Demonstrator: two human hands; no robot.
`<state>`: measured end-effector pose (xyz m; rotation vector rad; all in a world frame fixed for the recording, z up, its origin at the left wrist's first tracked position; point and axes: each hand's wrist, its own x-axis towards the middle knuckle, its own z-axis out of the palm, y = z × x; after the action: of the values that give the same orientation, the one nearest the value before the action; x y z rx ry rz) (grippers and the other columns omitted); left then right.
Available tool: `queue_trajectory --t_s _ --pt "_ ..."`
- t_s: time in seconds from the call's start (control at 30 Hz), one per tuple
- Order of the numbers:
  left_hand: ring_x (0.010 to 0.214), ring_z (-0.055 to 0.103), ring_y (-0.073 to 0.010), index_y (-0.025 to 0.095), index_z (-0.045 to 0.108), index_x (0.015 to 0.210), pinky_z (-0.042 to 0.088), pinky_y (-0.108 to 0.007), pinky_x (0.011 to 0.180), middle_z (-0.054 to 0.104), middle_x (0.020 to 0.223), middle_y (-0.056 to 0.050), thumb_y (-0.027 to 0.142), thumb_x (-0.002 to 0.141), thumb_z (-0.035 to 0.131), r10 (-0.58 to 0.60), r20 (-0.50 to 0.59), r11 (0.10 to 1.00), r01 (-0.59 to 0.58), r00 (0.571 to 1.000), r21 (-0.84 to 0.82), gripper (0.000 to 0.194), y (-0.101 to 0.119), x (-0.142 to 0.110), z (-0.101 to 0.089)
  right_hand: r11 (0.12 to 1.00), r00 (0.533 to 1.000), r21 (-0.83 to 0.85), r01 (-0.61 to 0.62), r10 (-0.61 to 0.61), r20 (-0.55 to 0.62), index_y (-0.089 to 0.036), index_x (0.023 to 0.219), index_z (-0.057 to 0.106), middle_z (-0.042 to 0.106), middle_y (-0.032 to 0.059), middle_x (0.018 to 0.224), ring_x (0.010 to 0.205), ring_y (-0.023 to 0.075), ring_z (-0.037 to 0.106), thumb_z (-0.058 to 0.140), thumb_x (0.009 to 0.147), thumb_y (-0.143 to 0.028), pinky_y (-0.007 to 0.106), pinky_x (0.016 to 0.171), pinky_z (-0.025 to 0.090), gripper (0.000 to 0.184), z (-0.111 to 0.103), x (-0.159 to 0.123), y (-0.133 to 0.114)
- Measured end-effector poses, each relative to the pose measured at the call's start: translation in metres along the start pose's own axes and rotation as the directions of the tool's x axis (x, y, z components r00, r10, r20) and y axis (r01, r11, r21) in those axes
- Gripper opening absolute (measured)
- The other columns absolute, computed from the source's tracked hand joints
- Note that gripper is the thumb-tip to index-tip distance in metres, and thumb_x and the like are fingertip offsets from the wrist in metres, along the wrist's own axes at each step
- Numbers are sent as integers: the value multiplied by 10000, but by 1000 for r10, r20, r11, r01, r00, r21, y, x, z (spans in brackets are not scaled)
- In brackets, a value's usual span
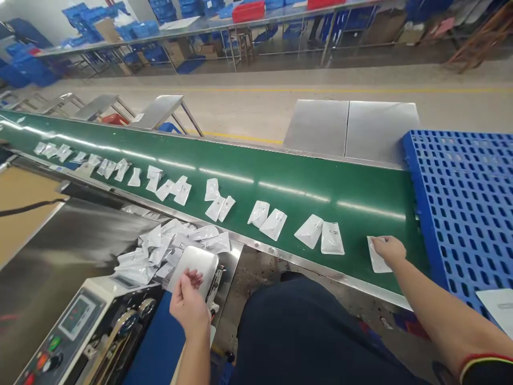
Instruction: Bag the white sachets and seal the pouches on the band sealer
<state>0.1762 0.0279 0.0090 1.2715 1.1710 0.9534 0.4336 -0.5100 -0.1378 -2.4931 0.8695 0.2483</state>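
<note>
My right hand (pixel 387 250) rests on a white foil pouch (pixel 378 256) at the near edge of the green conveyor belt (pixel 256 176), its fingers over the pouch's upper part. Several similar pouches lie in a row along the belt, the closest a white pouch (pixel 332 238) just left of my hand. My left hand (pixel 188 306) is curled at the lower edge of a shiny silver rounded plate or pouch (pixel 196 269). I cannot tell whether that hand holds it. A loose heap of white pouches (pixel 160 254) lies beside it on a steel surface.
A machine with a digital display and coloured buttons (pixel 76 321) stands at lower left. A blue plastic pallet (pixel 460 208) lies at right, with a white sheet (pixel 497 307) on it. Steel tables stand beyond the belt, and shelves with blue crates fill the background.
</note>
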Motion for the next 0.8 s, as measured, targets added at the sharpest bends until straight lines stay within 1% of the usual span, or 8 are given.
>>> queue_trajectory --t_s 0.07,0.17,0.23,0.3,0.43,0.53,0.63,0.8 --pt "756 715 -162 146 765 1054 588 -321 754 755 878 -38 499 868 791 -17 63 1000 18 998 -6 400 3 -1 23 999 1000 36 10 -11 19 -103 1356 678 742 268 1213 1125 386 701 544 916 -377 461 956 507 535 14 -2 -3" --pt "761 715 -161 141 761 1035 588 -320 767 756 873 -42 521 863 795 -28 106 999 30 994 -21 418 3 -7 45 995 995 89 50 -57 80 -134 1505 584 747 218 1274 1146 347 692 586 921 -494 411 982 505 687 42 -16 -19" --pt "762 716 -161 144 765 1032 579 -307 745 757 873 -42 532 862 795 -53 130 998 56 990 -20 425 0 -13 53 991 982 105 87 -103 159 -144 1451 651 761 206 1248 1114 353 701 696 844 -555 401 947 520 734 56 -25 -33" --pt "764 717 -163 150 773 1039 574 -301 728 763 885 -44 535 859 800 -78 152 997 80 985 -7 426 -4 -19 53 992 973 91 90 -107 205 -129 1285 752 778 215 1169 1058 364 712 726 811 -507 409 908 530 607 63 -32 -41" --pt "791 732 -179 150 784 1056 597 -333 762 775 917 -55 541 863 804 -94 121 995 92 988 24 436 -10 -25 37 988 974 77 134 -145 175 -177 1119 792 791 164 1163 1073 329 714 650 803 -301 387 954 519 367 59 -41 -39" --pt "817 735 -188 139 787 1074 614 -368 812 775 934 -58 534 873 807 -107 57 994 105 993 28 444 -15 -27 19 983 982 144 119 -138 132 -199 1276 746 779 141 1264 1132 310 709 651 808 -302 371 1005 514 489 63 -48 -38" --pt "807 729 -189 135 790 1052 622 -384 821 775 929 -59 527 874 811 -137 2 991 137 991 4 431 -19 -28 3 988 993 148 52 -67 97 -122 1402 688 755 230 1277 1143 356 708 645 864 -469 412 960 549 642 77 -55 -51" --pt "798 735 -200 134 802 1061 637 -395 800 785 936 -74 549 866 817 -136 -68 991 135 988 -21 459 -19 -29 -29 962 924 131 240 -268 272 -177 1125 832 802 181 1084 1072 357 733 744 783 -407 416 967 545 421 90 -70 -96"
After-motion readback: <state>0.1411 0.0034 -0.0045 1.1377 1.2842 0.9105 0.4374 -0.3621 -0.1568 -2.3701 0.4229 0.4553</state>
